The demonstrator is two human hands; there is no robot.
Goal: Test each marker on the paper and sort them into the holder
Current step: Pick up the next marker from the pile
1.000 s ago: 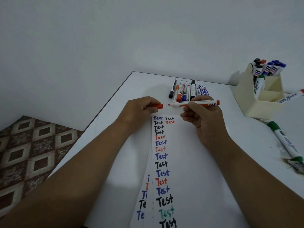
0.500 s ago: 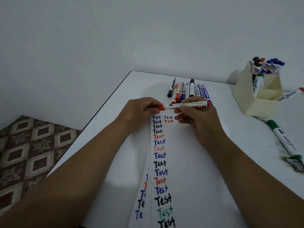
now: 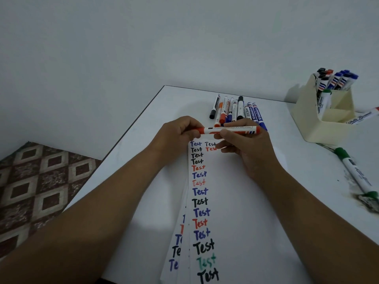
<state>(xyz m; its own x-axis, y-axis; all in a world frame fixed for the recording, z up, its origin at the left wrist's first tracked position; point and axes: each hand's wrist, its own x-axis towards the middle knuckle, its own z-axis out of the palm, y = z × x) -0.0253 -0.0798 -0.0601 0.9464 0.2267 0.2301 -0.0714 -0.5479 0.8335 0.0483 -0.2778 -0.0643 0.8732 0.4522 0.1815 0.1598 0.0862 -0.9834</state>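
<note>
A red marker (image 3: 235, 130) lies level above the top of the paper (image 3: 229, 201), held between both hands. My left hand (image 3: 176, 134) grips its red cap end, with the cap seated on the marker. My right hand (image 3: 246, 148) pinches the white barrel between thumb and fingers. The paper carries a column of "Test" words in blue, black, red and green. Several markers (image 3: 235, 109) lie in a row just beyond my hands. The cream holder (image 3: 320, 124) stands at the right with several markers upright in it.
A green marker (image 3: 356, 171) lies on the white table (image 3: 287, 201) at the right, its end in a dark smudge. A red-tipped marker (image 3: 363, 116) lies beside the holder. The table's left edge drops to a patterned floor (image 3: 41, 191).
The cap in my left hand and the marker in my right came together, and the cap now sits on the marker. Both hands stay at the top of the paper.
</note>
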